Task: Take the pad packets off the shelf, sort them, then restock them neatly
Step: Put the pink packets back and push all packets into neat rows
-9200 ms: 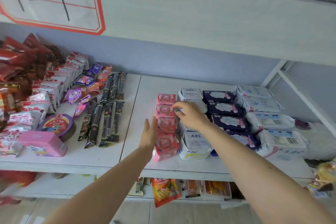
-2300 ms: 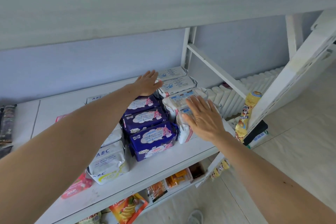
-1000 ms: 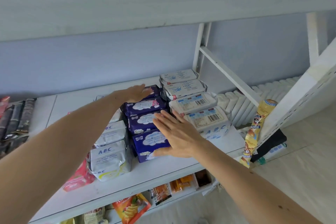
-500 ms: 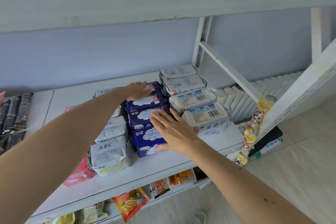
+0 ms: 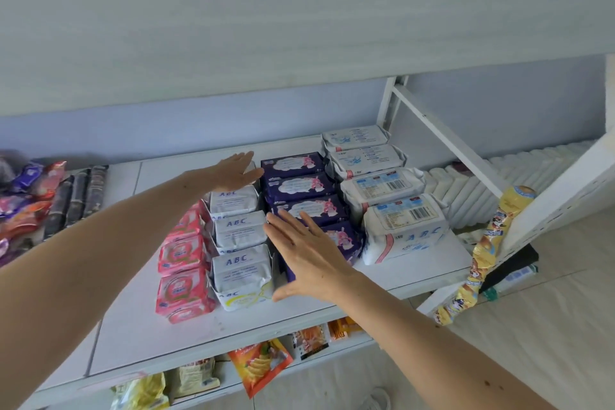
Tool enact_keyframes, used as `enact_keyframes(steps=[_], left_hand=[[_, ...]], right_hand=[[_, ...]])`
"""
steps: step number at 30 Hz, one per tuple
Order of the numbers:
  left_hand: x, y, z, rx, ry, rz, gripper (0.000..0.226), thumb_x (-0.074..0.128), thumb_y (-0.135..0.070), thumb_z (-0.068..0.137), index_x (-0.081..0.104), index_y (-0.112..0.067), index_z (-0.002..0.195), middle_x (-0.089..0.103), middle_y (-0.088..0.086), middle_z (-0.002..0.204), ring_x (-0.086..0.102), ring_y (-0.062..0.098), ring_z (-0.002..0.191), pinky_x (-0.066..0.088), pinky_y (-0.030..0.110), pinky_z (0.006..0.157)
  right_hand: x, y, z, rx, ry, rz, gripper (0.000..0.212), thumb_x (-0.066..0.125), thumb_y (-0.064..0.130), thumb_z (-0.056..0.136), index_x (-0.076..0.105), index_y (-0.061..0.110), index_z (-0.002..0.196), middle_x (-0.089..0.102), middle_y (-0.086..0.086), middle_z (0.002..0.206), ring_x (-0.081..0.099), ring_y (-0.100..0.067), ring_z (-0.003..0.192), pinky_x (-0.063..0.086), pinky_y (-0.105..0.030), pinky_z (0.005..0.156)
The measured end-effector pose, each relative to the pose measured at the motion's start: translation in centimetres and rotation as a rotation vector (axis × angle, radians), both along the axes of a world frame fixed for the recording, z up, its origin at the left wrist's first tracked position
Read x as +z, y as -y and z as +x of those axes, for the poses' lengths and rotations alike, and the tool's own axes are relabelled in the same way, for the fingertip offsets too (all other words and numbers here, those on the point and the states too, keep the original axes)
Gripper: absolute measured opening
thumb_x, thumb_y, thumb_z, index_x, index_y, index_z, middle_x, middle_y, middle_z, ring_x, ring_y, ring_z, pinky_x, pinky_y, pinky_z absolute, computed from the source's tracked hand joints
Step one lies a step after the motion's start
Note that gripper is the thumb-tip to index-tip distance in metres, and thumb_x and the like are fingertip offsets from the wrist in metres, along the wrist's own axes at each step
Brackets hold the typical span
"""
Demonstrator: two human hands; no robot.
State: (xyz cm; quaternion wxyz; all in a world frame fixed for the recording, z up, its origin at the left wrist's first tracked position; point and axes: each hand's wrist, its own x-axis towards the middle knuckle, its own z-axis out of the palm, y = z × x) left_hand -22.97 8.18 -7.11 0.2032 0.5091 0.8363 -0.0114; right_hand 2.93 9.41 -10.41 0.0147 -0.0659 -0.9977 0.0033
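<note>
A small retail shop is indicated. White metal shelving is stocked in tiers. Identical pad packets are faced up in sorted rows: pink packs, white ABC packs, purple packs, barcoded white packs. Snack bars and wrapped sweets are laid out on the same shelf to the left. Crisp and snack bags are seen on the tier below. A strip of yellow sachets is hung from the upright at the right. Multiples of each product and visible barcodes point to goods for sale, not household storage.
</note>
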Motion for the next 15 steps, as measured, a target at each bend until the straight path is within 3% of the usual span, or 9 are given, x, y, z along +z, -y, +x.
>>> enact_keyframes(steps=[3, 8, 15], left_hand=[[-0.7, 1.9, -1.0, 0.015, 0.014, -0.029, 0.073, 0.023, -0.053, 0.097, -0.003, -0.013, 0.151, -0.002, 0.005, 0.16, 0.0, 0.021, 0.147, 0.004, 0.037, 0.119], [-1.7, 2.6, -2.1, 0.051, -0.054, 0.043, 0.079, 0.026, -0.061, 0.093, -0.006, -0.018, 0.151, -0.019, 0.009, 0.157, -0.012, 0.031, 0.145, 0.003, 0.048, 0.117], [-2.7, 2.3, -3.4, -0.006, -0.095, -0.028, 0.072, 0.024, -0.056, 0.096, 0.003, -0.015, 0.152, -0.002, 0.009, 0.159, -0.002, 0.027, 0.147, 0.006, 0.045, 0.119]], right_hand=[[0.1, 1.1, -0.8, -0.028, -0.004, -0.011, 0.124, 0.07, 0.071, 0.063, 0.012, 0.007, 0.151, 0.004, -0.009, 0.161, -0.004, -0.024, 0.148, -0.007, -0.043, 0.119], [-0.9, 3.8, -2.6, -0.014, 0.012, 0.034, 0.122, 0.073, 0.069, 0.06, 0.019, 0.004, 0.149, 0.014, -0.013, 0.159, 0.005, -0.028, 0.148, -0.009, -0.046, 0.116], [-1.9, 4.7, -3.6, -0.066, -0.043, 0.032, 0.105, 0.078, 0.059, 0.062, 0.034, 0.004, 0.14, 0.035, -0.011, 0.148, 0.024, -0.028, 0.143, 0.0, -0.045, 0.118]])
